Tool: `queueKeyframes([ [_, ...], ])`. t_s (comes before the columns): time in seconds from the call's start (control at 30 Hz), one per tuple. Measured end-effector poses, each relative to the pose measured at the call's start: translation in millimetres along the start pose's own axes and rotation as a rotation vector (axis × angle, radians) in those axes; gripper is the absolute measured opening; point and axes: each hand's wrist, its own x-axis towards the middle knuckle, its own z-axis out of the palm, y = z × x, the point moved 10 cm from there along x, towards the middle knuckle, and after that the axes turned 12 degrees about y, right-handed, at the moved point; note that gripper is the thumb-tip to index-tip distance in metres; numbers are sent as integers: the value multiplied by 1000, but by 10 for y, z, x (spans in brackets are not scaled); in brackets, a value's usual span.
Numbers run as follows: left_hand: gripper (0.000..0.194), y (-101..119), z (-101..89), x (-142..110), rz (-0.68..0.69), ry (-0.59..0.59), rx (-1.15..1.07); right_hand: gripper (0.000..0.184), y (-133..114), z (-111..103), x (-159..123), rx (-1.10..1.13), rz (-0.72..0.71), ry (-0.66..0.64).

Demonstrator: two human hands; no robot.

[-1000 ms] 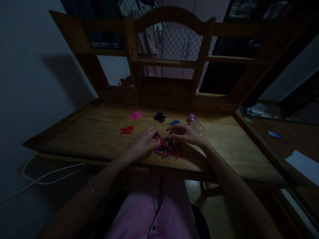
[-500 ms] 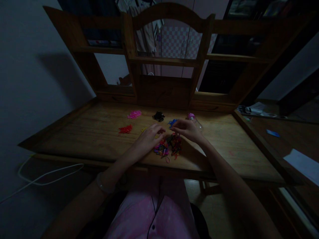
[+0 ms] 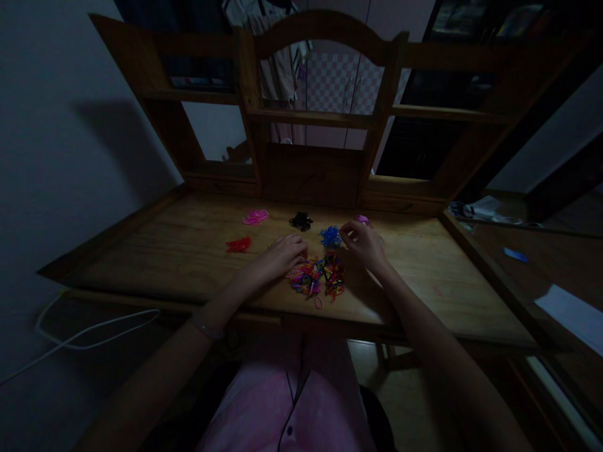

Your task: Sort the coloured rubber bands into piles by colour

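My left hand (image 3: 286, 253) is low over the desk with its fingers curled together. It covers most of a small yellow heap and borders a mixed heap of coloured rubber bands (image 3: 306, 279). Whatever its fingertips hold, if anything, is hidden. My right hand (image 3: 365, 243) has thumb and fingers pinched at the right edge of the blue rubber bands (image 3: 330, 236); anything in the pinch is too small to make out. Another part of the mixed bands (image 3: 334, 276) lies below it. A single pink rubber band (image 3: 319, 302) rests nearest the desk's front edge.
Sorted heaps of pink bands (image 3: 255, 217), black bands (image 3: 301, 221) and red bands (image 3: 239, 245) lie across the wooden desk (image 3: 188, 251). A bottle with a purple top (image 3: 362, 219) is partly hidden behind my right hand. A wooden shelf unit (image 3: 311, 116) rises at the back.
My right hand has moved right, off the blue heap, which now shows fully. My left hand has drawn slightly left and down, uncovering more of the mixed bands.
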Motion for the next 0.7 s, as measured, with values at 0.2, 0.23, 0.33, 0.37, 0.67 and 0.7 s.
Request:
queueKeyframes([
  [0.2, 11, 39, -74, -4, -52, -31, -66, 9, -56, 21, 13, 109, -12, -54],
  [0.23, 11, 45, -92, -3, -56, -25, -75, 9, -63, 32, 13, 124, -7, -74],
  [0.33, 12, 57, -149, 13, -60, 17, -108, 11, -100, 43, 11, 158, 6, -122],
  [0.37, 13, 56, -172, 21, -62, 40, -123, 11, -116, 36, 12, 165, 7, -128],
  [0.67, 21, -78, -331, 47, -146, 208, -291, 13, 57, 35, 39, 139, 42, -71],
  [0.7, 21, -84, -324, 80, -144, 215, -299, 14, 92, 24, 44, 122, 43, -49],
])
